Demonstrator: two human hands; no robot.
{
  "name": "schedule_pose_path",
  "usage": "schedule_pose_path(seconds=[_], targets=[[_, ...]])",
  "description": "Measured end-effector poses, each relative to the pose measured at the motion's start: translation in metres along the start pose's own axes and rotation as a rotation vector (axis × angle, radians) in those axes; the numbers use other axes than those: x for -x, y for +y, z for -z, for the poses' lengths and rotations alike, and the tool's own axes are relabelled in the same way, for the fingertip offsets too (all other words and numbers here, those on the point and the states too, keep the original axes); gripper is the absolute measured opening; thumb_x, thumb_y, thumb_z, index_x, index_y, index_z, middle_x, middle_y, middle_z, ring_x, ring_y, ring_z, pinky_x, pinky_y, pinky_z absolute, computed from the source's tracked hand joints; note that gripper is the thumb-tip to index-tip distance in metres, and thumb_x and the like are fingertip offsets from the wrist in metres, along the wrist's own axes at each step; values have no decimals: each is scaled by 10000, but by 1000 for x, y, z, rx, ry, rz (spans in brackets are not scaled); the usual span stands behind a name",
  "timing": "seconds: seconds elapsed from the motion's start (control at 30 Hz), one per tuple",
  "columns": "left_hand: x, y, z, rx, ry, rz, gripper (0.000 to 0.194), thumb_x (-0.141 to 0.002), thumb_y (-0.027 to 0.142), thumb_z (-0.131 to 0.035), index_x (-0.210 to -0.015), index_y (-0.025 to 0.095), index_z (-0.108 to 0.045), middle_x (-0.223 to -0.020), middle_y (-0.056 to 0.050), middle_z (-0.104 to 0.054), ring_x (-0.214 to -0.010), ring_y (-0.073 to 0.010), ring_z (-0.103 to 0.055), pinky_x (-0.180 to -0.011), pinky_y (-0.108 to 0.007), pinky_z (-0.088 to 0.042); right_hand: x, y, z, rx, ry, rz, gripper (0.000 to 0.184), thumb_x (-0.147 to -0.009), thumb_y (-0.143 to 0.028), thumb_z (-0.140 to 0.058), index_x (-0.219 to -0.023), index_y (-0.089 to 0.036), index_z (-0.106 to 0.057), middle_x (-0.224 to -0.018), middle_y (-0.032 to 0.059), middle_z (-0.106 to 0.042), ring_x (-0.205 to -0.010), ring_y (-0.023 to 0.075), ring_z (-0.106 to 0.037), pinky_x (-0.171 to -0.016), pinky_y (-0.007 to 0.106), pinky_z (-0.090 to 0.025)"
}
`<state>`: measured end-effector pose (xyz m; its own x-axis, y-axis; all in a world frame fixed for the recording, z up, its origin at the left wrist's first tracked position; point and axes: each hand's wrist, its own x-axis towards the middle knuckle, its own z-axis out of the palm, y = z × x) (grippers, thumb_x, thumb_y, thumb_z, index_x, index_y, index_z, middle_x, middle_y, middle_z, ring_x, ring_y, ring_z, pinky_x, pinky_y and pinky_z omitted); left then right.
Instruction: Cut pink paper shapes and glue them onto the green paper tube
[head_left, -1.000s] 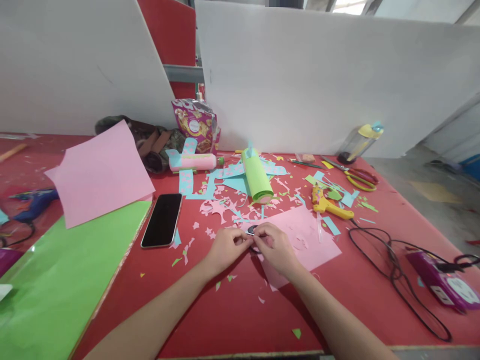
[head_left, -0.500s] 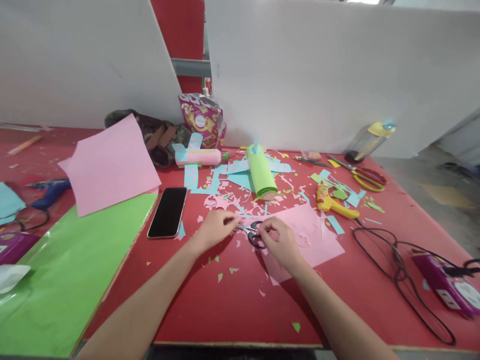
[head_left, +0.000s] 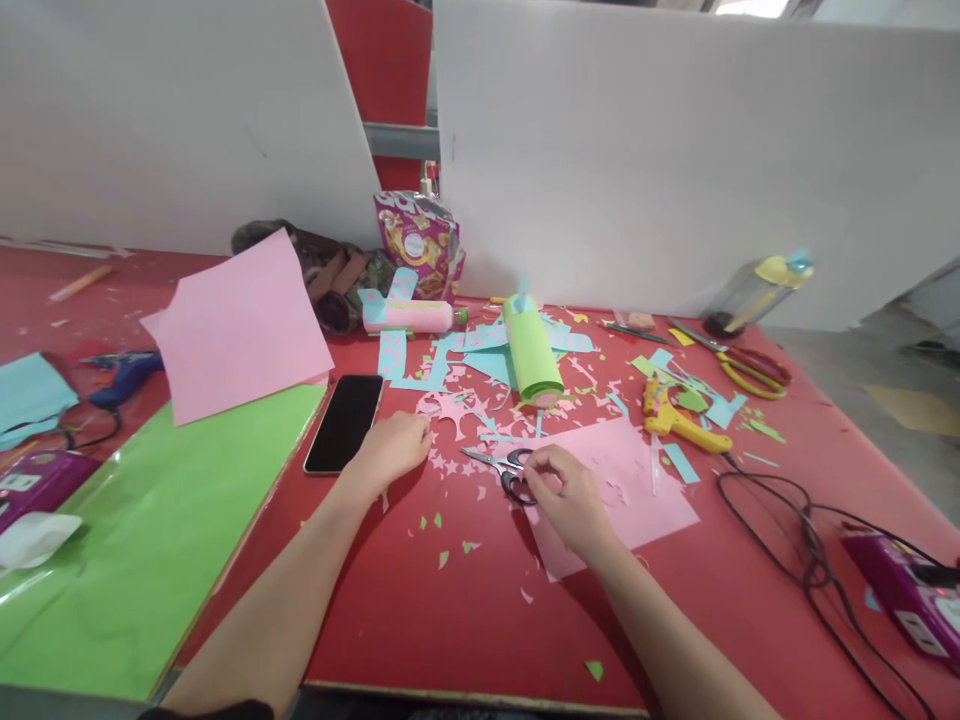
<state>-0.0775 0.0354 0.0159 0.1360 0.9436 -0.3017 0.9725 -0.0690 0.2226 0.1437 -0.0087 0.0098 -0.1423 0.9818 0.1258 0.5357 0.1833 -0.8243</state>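
My left hand is closed, fingers curled down at the table between the black phone and small pink paper stars; whatever its fingertips hold is hidden. My right hand makes a pinch beside the black handle loops of small scissors. What sits between that thumb and finger is too small to make out. The scissors lie with blades parted and pointing left. Beneath the right hand is a cut pink sheet. A pink offcut with rounded cutouts lies beyond the left hand.
Behind stand a green paper-wrapped tube and a pink-wrapped bottle among scraps. Right: yellow glue gun, its cord, large scissors, purple power strip. Left: pink sheets, green sheet, blue glue gun.
My left hand has moved left, away from the scissors' tips toward the phone, uncovering the pink stars. My right hand stays by the scissors' handles. The view has shifted slightly.
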Motion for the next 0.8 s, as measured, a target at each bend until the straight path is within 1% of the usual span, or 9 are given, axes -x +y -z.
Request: schedule_pose_path(seconds=[0.13,0.23,0.37,0.47,0.57,0.6,0.67,0.73,0.8], targets=[[3,0,2,-64,-14,9,271,-764,229,-349,-543,158,-490,-605,-72,-569,-532,-168,-533,-447,-238,-266,0,0,0,-1,1,-2,108,-709,-169,-468,-611,-191,-507,-628,16,-570,-594,151,-555,-588,257,-439],[5,-2,2,-81,-6,15,280,-766,257,-364,-536,160,-492,-574,-71,-560,-541,-188,-547,-447,-244,-277,0,-1,0,-5,3,-13,111,-709,-168,-470,-607,-190,-507,-627,16,-570,-591,149,-557,-586,255,-439],[8,0,4,-77,68,57,238,-768,250,-371,-634,141,-534,-655,-109,-590,-628,-243,-575,-486,-272,-331,-1,-2,1,-14,15,-36,105,-699,-173,-473,-602,-193,-509,-625,16,-575,-594,153,-561,-586,257,-442],[10,9,6,-33,141,42,227,-781,213,-352,-710,129,-550,-734,-114,-604,-699,-249,-579,-557,-301,-375,-2,-2,2,-29,28,-62,102,-693,-186,-475,-599,-194,-512,-629,18,-581,-600,155,-567,-587,259,-444],[14,26,5,47,201,-43,246,-808,200,-326,-762,132,-559,-792,-94,-607,-714,-212,-572,-637,-318,-403,-1,-2,2,-46,47,-96,97,-696,-205,-471,-609,-196,-514,-635,19,-587,-601,158,-573,-571,261,-444],[15,32,3,79,212,-85,244,-813,199,-328,-782,139,-563,-826,-84,-608,-720,-193,-569,-657,-311,-410,-1,-2,2,-52,53,-106,94,-695,-210,-470,-613,-196,-515,-640,21,-590,-599,159,-574,-564,260,-443],[19,45,-4,136,215,-193,212,-810,208,-370,-796,158,-576,-827,-52,-606,-753,-164,-562,-714,-290,-414,-1,-2,1,-64,58,-121,86,-686,-212,-478,-612,-196,-519,-644,22,-593,-596,160,-572,-558,261,-439],[22,56,-15,176,205,-296,173,-800,245,-432,-848,179,-584,-886,-37,-601,-842,-159,-548,-776,-279,-406,-1,-2,1,-75,57,-130,82,-674,-208,-490,-599,-195,-522,-637,20,-591,-599,161,-568,-568,265,-435],[24,61,-26,200,236,-386,198,-802,229,-434,-926,163,-574,-949,-62,-581,-910,-186,-522,-823,-333,-384,-2,-3,1,-90,59,-142,85,-672,-212,-498,-593,-194,-524,-625,18,-586,-598,164,-563,-574,270,-430]])
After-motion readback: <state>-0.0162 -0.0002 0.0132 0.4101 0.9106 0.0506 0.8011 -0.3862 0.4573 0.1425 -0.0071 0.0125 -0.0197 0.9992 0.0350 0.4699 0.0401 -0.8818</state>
